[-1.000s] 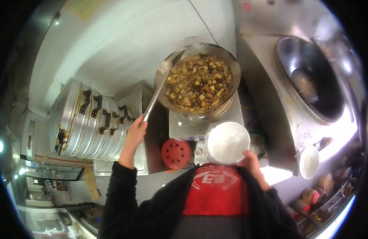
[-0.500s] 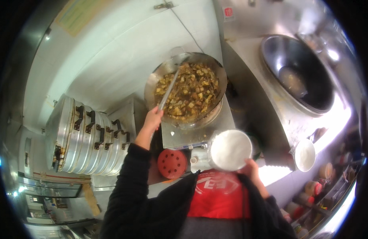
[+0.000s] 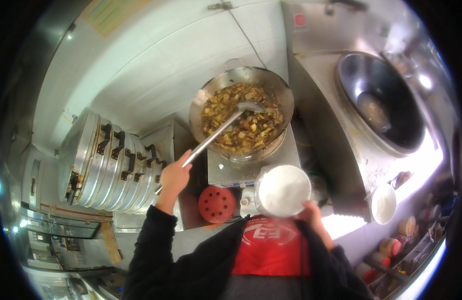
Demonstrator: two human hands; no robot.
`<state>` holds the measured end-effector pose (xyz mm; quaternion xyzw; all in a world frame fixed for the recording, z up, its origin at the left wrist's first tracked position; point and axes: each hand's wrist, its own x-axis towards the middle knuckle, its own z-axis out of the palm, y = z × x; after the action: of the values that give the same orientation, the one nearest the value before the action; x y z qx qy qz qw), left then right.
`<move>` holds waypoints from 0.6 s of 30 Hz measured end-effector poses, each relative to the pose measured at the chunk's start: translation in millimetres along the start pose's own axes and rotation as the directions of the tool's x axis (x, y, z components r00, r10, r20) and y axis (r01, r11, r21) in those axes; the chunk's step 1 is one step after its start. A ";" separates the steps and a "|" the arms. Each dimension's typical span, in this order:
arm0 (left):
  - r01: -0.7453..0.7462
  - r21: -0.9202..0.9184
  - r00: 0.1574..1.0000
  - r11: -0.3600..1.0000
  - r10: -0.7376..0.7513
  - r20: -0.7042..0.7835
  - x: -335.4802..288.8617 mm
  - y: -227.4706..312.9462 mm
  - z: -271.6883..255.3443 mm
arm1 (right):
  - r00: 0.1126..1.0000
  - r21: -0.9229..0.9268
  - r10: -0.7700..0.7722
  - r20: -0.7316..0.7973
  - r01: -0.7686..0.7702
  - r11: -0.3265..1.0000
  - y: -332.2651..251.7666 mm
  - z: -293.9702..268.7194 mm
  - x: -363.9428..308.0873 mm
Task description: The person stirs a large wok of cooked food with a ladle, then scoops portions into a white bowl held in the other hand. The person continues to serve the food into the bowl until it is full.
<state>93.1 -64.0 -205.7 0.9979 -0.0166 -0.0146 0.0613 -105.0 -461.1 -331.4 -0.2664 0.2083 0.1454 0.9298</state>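
Silver long-handled metal spatula (image 3: pixel 211 139) reaching into wide round metal wok (image 3: pixel 198 107)

Left hand (image 3: pixel 175 177): fingers wrapped around the handle — its head amid brown cubed food (image 3: pixel 226 104). Right hand (image 3: pixel 309 214): fingers pinching the rim of a round white bowl (image 3: pixel 283 191).

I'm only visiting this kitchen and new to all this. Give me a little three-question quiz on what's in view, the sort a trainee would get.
1. Who has the white bowl?
A) the left hand
B) the right hand
C) both hands

2. True or false: the head of the long metal utensil is inside the rim of the wok, at the food.

3. Fill in: the metal steamer stack with black handles stands to the person's ____ of the wok.

Key: 1. B. 2. True; the left hand holds its handle. 3. left.
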 end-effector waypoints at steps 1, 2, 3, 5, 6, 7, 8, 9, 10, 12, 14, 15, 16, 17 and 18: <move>0.035 -0.043 0.999 0.998 -0.036 -0.022 -5.4 -9.7 -0.1 | 0.997 0.028 -0.027 0.078 0.025 0.999 0.7 1.9 -1.1; 0.045 -0.096 0.996 0.994 -0.052 -0.069 -11.5 -19.6 0.6 | 1.000 0.007 -0.009 0.004 0.009 1.000 0.2 3.0 -2.6; 0.040 -0.167 0.993 0.985 -0.058 -0.105 -16.7 -28.5 3.0 | 1.000 0.016 -0.008 0.002 0.008 1.000 -1.1 4.3 -4.0; 0.084 -0.281 0.994 0.956 -0.100 -0.044 -22.7 -41.5 10.5 | 1.000 0.074 -0.013 -0.009 0.013 0.997 -3.2 7.2 -6.9; 0.104 -0.339 0.993 0.935 -0.117 -0.018 -26.7 -48.0 13.0 | 1.000 0.120 -0.014 -0.018 0.016 0.993 -4.0 8.6 -9.0; 0.059 -0.385 0.992 0.921 -0.098 -0.083 -26.5 -48.7 19.3 | 1.000 0.181 -0.018 0.017 0.015 0.983 -3.7 10.0 -10.0; 0.025 -0.424 0.991 0.905 -0.079 -0.112 -26.2 -51.2 21.8 | 0.999 0.160 -0.013 -0.031 0.018 0.987 -2.4 12.5 -9.3; 0.073 -0.472 0.989 0.879 -0.123 -0.077 -24.2 -48.1 26.9 | 0.999 0.154 -0.012 -0.034 0.017 0.988 -2.0 13.4 -8.5; 0.121 -0.518 0.985 0.847 -0.166 -0.041 -21.1 -43.3 32.2 | 1.000 0.158 -0.014 -0.021 0.017 0.987 -1.7 14.2 -7.8; 0.238 -0.585 0.966 0.776 -0.251 0.060 -8.7 -30.3 40.6 | 1.000 0.146 -0.001 -0.024 0.005 0.989 -0.2 14.9 -7.3; 0.305 -0.593 0.948 0.746 -0.299 0.111 -7.1 -21.1 47.1 | 1.000 0.126 0.016 -0.017 -0.014 0.992 2.1 14.6 -7.9; 0.312 -0.576 0.945 0.756 -0.309 0.106 -5.9 -17.7 50.7 | 1.000 0.104 0.024 -0.016 -0.023 0.994 3.0 14.4 -8.0; 0.321 -0.578 0.941 0.750 -0.319 0.108 -4.9 -15.1 53.9 | 0.999 0.091 0.037 -0.039 -0.033 0.995 3.0 13.4 -8.3; 0.306 -0.546 0.947 0.780 -0.306 0.093 -6.2 -13.4 58.1 | 1.000 0.083 0.023 -0.018 -0.022 0.996 3.6 12.5 -9.7; 0.236 -0.511 0.968 0.826 -0.244 0.053 -11.1 -13.9 61.9 | 1.000 0.085 0.015 -0.020 -0.013 0.996 4.8 11.9 -11.9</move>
<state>80.6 -57.3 -268.5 0.9394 0.1139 -0.0185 0.3228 -113.6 -452.4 -318.8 -0.2265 0.2259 0.1401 0.9370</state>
